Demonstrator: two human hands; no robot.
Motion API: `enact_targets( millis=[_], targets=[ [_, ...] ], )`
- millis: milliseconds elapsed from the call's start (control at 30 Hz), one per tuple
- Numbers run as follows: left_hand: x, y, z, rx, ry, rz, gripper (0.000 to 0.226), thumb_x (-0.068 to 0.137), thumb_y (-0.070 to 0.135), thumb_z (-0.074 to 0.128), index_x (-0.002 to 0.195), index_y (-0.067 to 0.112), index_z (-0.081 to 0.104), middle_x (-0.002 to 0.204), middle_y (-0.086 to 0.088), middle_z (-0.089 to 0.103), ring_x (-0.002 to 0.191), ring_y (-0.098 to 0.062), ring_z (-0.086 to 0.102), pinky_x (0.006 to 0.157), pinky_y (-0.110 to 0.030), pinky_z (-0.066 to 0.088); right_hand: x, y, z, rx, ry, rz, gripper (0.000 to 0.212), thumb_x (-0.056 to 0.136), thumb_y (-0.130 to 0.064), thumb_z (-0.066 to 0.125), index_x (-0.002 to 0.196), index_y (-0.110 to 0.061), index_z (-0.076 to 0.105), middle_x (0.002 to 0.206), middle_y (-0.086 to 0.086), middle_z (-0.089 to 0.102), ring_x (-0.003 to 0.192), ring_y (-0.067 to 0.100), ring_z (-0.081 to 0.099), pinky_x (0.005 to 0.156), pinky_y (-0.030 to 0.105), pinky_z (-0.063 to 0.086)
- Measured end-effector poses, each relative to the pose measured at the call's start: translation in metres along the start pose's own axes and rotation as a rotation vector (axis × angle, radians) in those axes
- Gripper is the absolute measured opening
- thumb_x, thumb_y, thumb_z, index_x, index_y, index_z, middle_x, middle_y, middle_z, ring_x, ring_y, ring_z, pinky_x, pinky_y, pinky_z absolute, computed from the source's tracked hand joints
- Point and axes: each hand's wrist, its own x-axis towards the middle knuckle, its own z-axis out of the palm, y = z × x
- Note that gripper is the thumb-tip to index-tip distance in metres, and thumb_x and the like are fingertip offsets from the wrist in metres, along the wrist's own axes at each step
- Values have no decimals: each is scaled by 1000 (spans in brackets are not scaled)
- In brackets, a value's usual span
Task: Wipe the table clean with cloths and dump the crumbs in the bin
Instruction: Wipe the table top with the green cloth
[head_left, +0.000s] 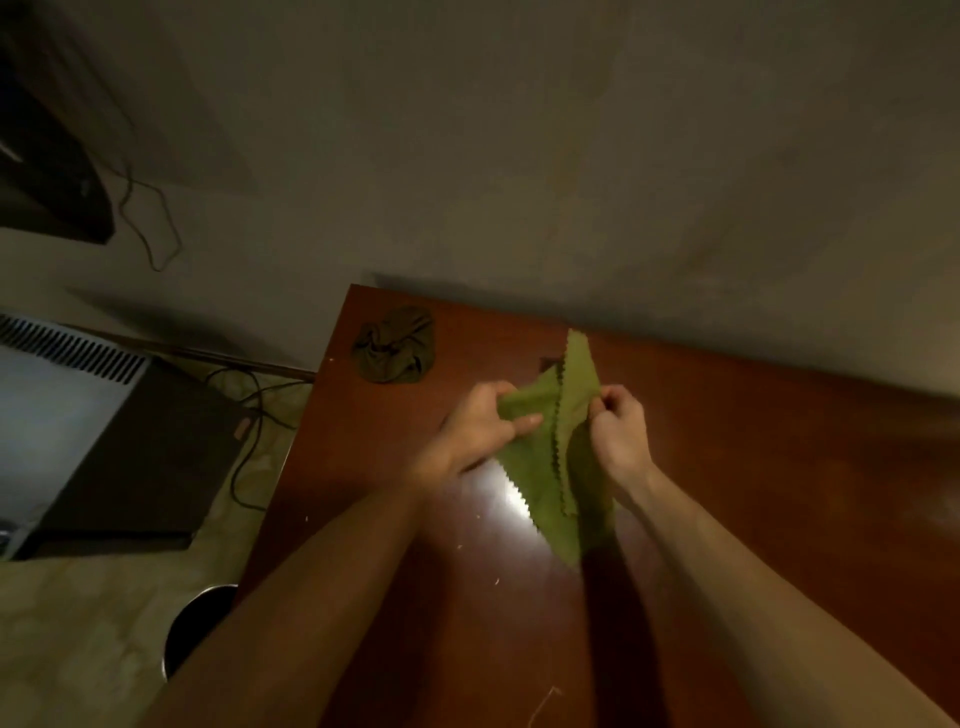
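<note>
A light green cloth (558, 457) with zigzag edges hangs above the reddish-brown table (753, 467), held up between both hands. My left hand (480, 428) pinches its left edge and my right hand (618, 436) pinches its right edge, so the cloth folds down the middle. A second, darker green cloth (394, 345) lies crumpled near the table's far left corner. Small pale crumbs (495, 582) are scattered on the table near my left forearm. The round dark bin (189, 626) stands on the floor to the left of the table, partly hidden by my left arm.
A wall runs behind the table's far edge. A grey and black box-shaped appliance (104, 441) sits on the floor at left with cables (249, 415) trailing beside it. A thin thread (543, 706) lies on the table near the front.
</note>
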Motion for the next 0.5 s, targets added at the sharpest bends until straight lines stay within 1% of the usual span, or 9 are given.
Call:
enact_targets(
  millis=[67, 100, 167, 200, 233, 267, 367, 433, 500],
  targets=[
    [1, 6, -16, -132, -55, -11, 16, 90, 20, 83, 101, 12, 75, 90, 2, 78, 71, -1, 72, 73, -22, 58, -6, -15, -3, -25, 1, -14, 18, 110, -21, 42, 111, -7, 52, 95, -1, 59, 98, 30, 59, 71, 40, 42],
    [2, 10, -23, -165, -71, -1, 14, 92, 16, 81, 104, 12, 75, 91, 2, 77, 69, 2, 71, 72, -19, 57, -9, -19, -2, -30, -20, -22, 27, 111, -34, 42, 117, -9, 48, 99, -4, 58, 99, 25, 58, 74, 36, 38],
    [6, 12, -34, -149, -129, 5, 18, 93, 15, 79, 111, 15, 75, 94, 6, 77, 75, 1, 72, 75, -16, 56, -14, -27, 1, -36, -86, -61, 56, 99, -59, 58, 129, -14, 43, 113, -2, 59, 107, 17, 57, 88, 28, 40],
    [8, 11, -39, -90, -169, -7, 22, 94, 16, 79, 115, 17, 75, 97, 8, 77, 81, -1, 72, 79, -18, 56, -15, -27, 5, -76, -127, -91, 74, 88, -65, 70, 134, -15, 40, 123, 0, 57, 112, 16, 56, 94, 28, 43],
    [10, 10, -44, -8, -209, -21, 26, 93, 18, 80, 118, 18, 75, 101, 8, 77, 87, -3, 72, 84, -20, 57, -15, -25, 8, -135, -165, -114, 88, 78, -66, 80, 138, -16, 38, 129, 1, 54, 116, 15, 55, 99, 29, 45],
    [11, 8, -48, 64, -240, -41, 30, 92, 21, 82, 121, 17, 76, 106, 7, 78, 93, -7, 73, 88, -24, 58, -13, -20, 11, -195, -203, -120, 92, 73, -61, 87, 138, -16, 39, 130, 1, 53, 117, 16, 55, 101, 30, 47],
    [11, -2, -63, 149, -305, -132, 39, 87, 30, 86, 121, 16, 75, 112, 3, 78, 98, -12, 74, 89, -27, 60, -8, -13, 12, -280, -340, -17, 57, 76, -28, 92, 113, -18, 51, 114, 7, 64, 105, 29, 66, 90, 43, 56],
    [10, -9, -71, 155, -332, -194, 64, 79, 42, 91, 134, 18, 68, 125, 4, 74, 110, -15, 71, 95, -31, 59, -6, -13, 8, -308, -400, 31, 37, 80, -8, 81, 102, -18, 53, 105, 14, 67, 103, 38, 67, 86, 53, 58],
    [11, -16, -76, 208, -361, -241, 91, 67, 55, 91, 147, 26, 58, 139, 6, 66, 121, -18, 66, 99, -39, 58, -5, -16, 0, -390, -393, 25, 27, 84, -2, 69, 101, -16, 53, 99, 11, 66, 97, 34, 66, 79, 49, 57]
  ],
)
